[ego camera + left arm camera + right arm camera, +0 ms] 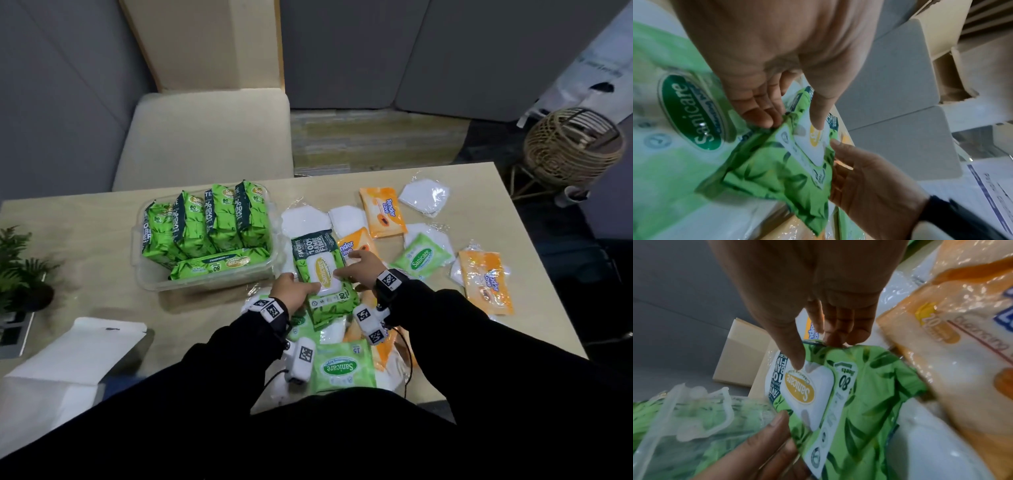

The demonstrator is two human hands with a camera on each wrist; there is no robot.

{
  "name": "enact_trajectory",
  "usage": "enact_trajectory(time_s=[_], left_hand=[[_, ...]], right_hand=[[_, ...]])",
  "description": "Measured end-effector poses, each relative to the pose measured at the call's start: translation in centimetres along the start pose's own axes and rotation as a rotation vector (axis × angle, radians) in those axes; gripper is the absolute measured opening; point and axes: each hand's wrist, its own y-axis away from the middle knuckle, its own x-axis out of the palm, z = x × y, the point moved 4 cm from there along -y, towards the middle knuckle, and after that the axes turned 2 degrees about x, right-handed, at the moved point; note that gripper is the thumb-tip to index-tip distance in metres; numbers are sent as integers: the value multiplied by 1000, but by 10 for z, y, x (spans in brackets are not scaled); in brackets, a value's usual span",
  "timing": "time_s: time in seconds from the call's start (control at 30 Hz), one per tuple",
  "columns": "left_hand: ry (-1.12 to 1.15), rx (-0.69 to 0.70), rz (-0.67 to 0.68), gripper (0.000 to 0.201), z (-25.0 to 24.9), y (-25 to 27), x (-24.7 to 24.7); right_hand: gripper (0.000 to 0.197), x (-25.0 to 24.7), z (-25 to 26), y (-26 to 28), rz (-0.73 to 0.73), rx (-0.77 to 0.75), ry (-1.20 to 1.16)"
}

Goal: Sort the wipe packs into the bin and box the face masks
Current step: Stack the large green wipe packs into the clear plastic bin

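A large green Sanicare wipe pack (322,274) (789,164) (851,394) lies over the pile at the table's middle. My left hand (291,286) (789,113) grips its left edge, thumb on the white lid and fingers beneath. From the other side my right hand (356,267) (818,350) grips the right edge the same way. The clear plastic bin (150,274) to the left holds several green packs. Smaller green wipe packs (421,257), orange Tender Love packs (382,212) and wrapped white face masks (424,195) lie scattered around.
A white box (72,356) sits at the near left of the table (102,291). A small potted plant (24,274) stands at the left edge. A beige chair (212,137) is behind the table, and a wicker basket stand (572,147) at the far right.
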Motion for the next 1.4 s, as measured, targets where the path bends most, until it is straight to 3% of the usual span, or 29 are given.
enact_trajectory(time_s=[0.13,0.27,0.47,0.57,0.7,0.83,0.97,1.07,1.27,1.4], left_hand=[[18,14,9,17,-5,8,11],[48,87,-44,36,-20,13,20],[28,129,32,68,-48,14,18],[56,194,47,66,-63,19,16],[202,238,80,46,-79,34,6],[346,233,90,51,-89,47,-18],[599,216,20,71,-104,58,-44],[690,256,-56,49,-121,68,-71],[720,412,-172,18,-147,90,-164],[632,483,-295,20,-142,88,-232]], right_hand=[[35,-5,-8,5,52,-38,-16],[50,-17,-15,10,-54,-105,-76],[66,-37,-7,27,47,-79,-277],[50,-44,3,34,100,-66,-341],[46,-51,24,46,47,-89,-451],[45,-57,55,57,-8,-160,-651],[35,-51,101,74,47,-227,-808],[42,-39,135,85,138,-263,-874],[29,-8,187,101,223,-319,-937],[12,23,201,95,224,-315,-662]])
